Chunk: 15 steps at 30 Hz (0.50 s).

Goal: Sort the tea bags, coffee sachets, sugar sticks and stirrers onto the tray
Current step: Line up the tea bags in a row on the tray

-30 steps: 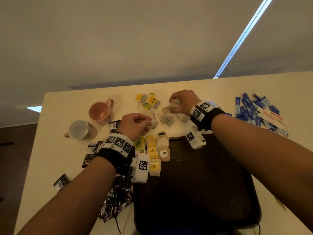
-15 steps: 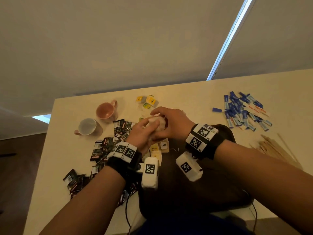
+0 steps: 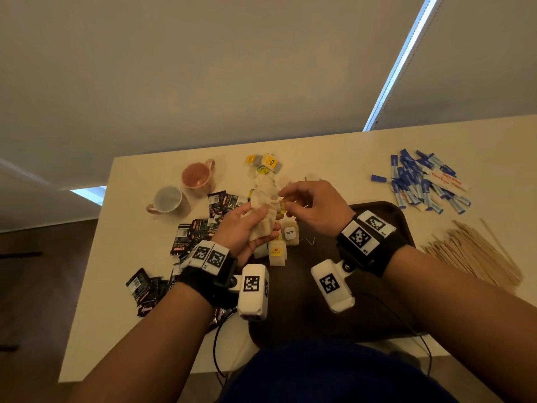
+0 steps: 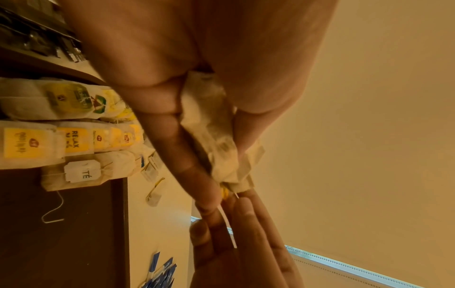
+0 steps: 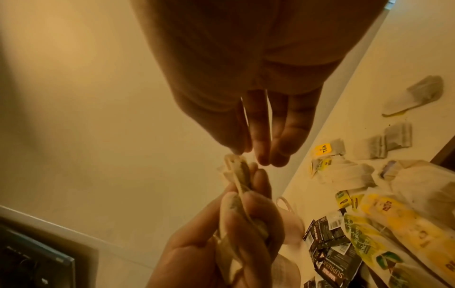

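My left hand [image 3: 257, 226] holds a bundle of pale tea bags [image 3: 263, 199] upright above the far edge of the dark tray [image 3: 377, 286]. My right hand [image 3: 286, 203] pinches the top of that bundle at a yellow tag [image 3: 282, 205] with thumb and forefinger. The left wrist view shows the bundle [image 4: 216, 140] clamped between thumb and fingers. In the right wrist view my fingertips [image 5: 240, 150] meet the bundle's top [image 5: 234, 167]. Rows of tea bags [image 3: 277, 251] lie on the tray's far left corner. Loose tea bags [image 3: 268, 164] lie beyond.
Black coffee sachets [image 3: 203, 228] are scattered left of the tray. Blue sugar sticks [image 3: 421, 181] lie at the far right, with wooden stirrers [image 3: 470, 254] nearer. A pink mug [image 3: 197, 175] and a white mug [image 3: 167, 199] stand far left. A cable [image 3: 216, 353] hangs at the front edge.
Both hands lifted tea bags off the table beyond the tray and brought them together. The right hand has now drawn slightly away from the left and pinches the bundle's top.
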{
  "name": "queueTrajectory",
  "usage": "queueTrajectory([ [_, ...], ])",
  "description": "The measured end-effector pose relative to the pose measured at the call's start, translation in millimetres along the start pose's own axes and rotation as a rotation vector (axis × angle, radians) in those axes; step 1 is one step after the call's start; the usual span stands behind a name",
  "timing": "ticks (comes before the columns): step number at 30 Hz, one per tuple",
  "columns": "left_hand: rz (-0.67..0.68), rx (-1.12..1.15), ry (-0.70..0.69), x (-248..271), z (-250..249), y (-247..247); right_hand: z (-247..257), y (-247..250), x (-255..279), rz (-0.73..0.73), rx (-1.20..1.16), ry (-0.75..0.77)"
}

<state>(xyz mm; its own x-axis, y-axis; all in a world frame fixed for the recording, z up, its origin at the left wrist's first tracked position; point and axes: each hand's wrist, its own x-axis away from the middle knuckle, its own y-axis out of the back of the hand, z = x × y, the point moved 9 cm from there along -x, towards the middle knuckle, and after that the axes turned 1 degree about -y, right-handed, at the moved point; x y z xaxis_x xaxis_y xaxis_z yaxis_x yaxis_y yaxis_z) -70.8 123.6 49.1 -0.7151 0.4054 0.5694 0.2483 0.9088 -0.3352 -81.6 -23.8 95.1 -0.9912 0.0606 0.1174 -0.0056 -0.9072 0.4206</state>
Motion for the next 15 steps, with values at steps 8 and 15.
queueTrajectory([
  [8,0.049,0.05,0.014,10.6,-2.2,1.8,5.5,-12.8,9.3,0.076,-0.148,0.017],
  [15,0.092,0.061,0.051,14.9,-1.6,3.0,24.0,-9.1,13.2,0.006,-0.064,0.157],
])
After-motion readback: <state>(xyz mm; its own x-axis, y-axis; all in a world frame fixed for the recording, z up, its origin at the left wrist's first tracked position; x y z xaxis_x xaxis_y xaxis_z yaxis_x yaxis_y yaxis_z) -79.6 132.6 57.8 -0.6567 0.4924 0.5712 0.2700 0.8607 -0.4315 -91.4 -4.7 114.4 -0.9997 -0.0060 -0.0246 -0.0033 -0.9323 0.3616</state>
